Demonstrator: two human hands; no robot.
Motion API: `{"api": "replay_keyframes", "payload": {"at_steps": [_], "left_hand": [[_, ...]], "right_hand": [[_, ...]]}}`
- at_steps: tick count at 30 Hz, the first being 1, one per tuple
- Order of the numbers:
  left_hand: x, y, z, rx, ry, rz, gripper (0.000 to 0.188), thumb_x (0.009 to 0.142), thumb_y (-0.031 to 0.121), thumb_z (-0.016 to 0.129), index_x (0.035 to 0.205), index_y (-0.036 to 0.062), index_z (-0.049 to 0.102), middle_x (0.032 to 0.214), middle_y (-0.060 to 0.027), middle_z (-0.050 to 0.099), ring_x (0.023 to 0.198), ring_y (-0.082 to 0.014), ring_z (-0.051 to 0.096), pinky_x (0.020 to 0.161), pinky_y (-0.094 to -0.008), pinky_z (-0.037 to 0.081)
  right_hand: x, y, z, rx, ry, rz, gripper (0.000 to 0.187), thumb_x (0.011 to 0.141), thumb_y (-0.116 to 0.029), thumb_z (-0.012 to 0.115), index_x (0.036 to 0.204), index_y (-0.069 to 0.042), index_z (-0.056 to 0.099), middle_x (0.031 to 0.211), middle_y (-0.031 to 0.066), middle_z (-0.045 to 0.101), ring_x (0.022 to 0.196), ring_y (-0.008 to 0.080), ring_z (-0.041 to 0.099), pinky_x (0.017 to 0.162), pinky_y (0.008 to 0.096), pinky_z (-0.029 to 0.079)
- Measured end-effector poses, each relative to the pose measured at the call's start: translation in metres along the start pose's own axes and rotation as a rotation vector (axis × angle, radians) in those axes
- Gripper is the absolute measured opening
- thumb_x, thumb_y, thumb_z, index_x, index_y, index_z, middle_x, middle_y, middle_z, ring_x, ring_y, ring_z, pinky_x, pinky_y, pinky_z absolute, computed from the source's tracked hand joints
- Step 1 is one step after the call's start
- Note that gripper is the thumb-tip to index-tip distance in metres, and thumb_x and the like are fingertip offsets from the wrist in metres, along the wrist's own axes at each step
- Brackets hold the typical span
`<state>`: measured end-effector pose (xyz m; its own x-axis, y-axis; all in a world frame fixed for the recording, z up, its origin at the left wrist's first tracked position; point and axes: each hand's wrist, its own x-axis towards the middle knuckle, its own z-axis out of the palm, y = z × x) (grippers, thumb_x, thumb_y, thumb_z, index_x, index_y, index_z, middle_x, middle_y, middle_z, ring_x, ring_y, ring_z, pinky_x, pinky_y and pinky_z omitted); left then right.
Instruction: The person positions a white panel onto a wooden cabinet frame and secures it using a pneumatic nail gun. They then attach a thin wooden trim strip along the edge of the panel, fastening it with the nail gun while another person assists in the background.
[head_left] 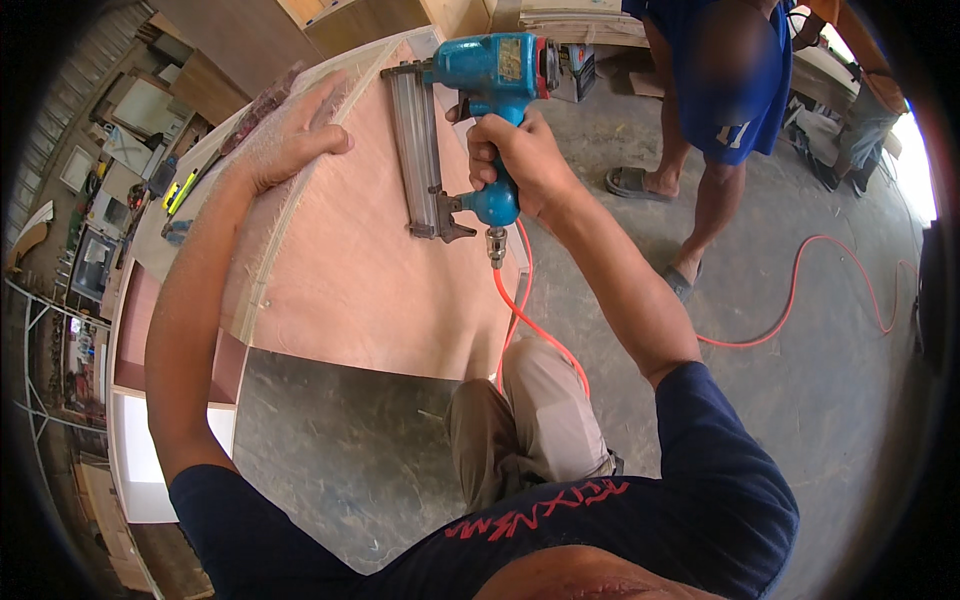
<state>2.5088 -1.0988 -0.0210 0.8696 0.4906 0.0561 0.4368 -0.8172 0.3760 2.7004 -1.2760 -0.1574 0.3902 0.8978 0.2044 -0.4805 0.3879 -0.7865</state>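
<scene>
My right hand (522,160) is wrapped round the grip of a teal pneumatic nail gun (487,62). Its clear magazine (415,150) hangs in front of a pinkish plywood panel (370,290); whether the nose touches the wood I cannot tell. From the metal fitting under the handle runs an orange air hose (520,315). My left hand (290,150) lies on the panel's long edge, thumb stretched out over the plywood face and fingers over the rim. Close to that hand is a dark, worn stick-like piece (262,105) on top of the cabinet.
Yellow-and-black tools (180,190) and blue-handled pliers (178,232) lie on the cabinet top at left. A person in blue shorts (735,85) stands on the concrete floor (800,400) at right. The hose (785,315) loops across that floor. Stacked boards (580,15) stand at the back.
</scene>
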Motion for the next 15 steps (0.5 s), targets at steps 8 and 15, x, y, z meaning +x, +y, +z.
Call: {"api": "replay_keyframes", "payload": {"at_steps": [8,15], "left_hand": [[-0.0047,0.0002,0.0009,-0.047,0.01,-0.011,0.1,0.07,0.034,0.068,0.158,0.005,0.029,0.16,-0.0247,0.031,0.147,-0.0352,0.031,0.119,-0.0427,0.025],[-0.0024,0.0012,0.0012,-0.048,0.021,-0.006,0.103,0.068,0.033,0.069,0.157,0.0031,0.029,0.159,-0.0259,0.031,0.146,-0.0356,0.032,0.119,-0.0434,0.026]], "right_hand": [[-0.0045,-0.0052,0.007,-0.064,-0.004,-0.017,0.008,0.085,-0.004,0.056,0.08,-0.002,0.051,0.063,0.002,0.046,0.048,0.013,0.047,0.051,0.0344,0.045],[-0.0027,-0.0026,0.0033,-0.061,0.018,-0.02,0.018,0.086,-0.005,0.055,0.1,0.004,0.062,0.063,0.0024,0.049,0.047,0.0124,0.045,0.047,0.0327,0.043]]}}
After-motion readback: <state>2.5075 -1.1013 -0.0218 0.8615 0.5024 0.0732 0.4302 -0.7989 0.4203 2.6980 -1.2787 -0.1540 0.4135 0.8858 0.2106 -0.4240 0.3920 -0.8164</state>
